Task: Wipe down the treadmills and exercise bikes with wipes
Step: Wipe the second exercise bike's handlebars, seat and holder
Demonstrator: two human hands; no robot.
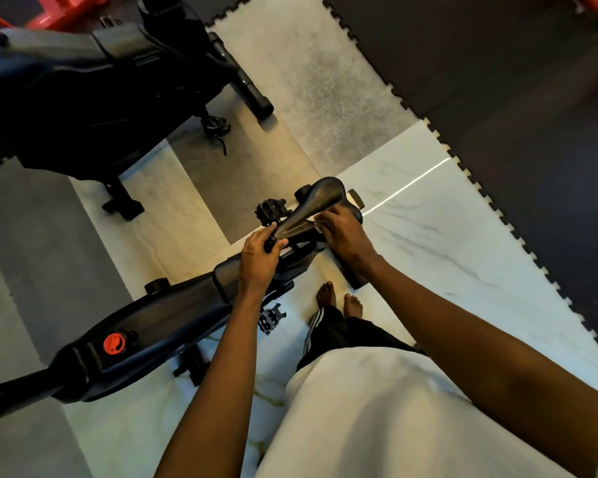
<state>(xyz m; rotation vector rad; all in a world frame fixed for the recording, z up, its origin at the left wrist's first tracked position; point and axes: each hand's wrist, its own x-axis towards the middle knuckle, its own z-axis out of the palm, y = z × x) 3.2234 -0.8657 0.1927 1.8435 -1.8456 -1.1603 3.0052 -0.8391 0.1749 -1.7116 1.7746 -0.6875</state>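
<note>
Head view: the saddle (320, 198) of the near exercise bike (173, 315) sits mid-frame. The left hand (259, 258) curls round its nose, likely to steady it, while the right hand (344, 236), fingers bent over a wipe (315, 225), rubs its side. The tile floor (446, 243) to the right gives room to step round

The saddle (320, 203) sits mid-frame: my left hand (256, 260) at its lower-left tip, my right hand (344, 234) over a wipe (315, 223) on its right; a second bike (83, 98) upper left.
</note>
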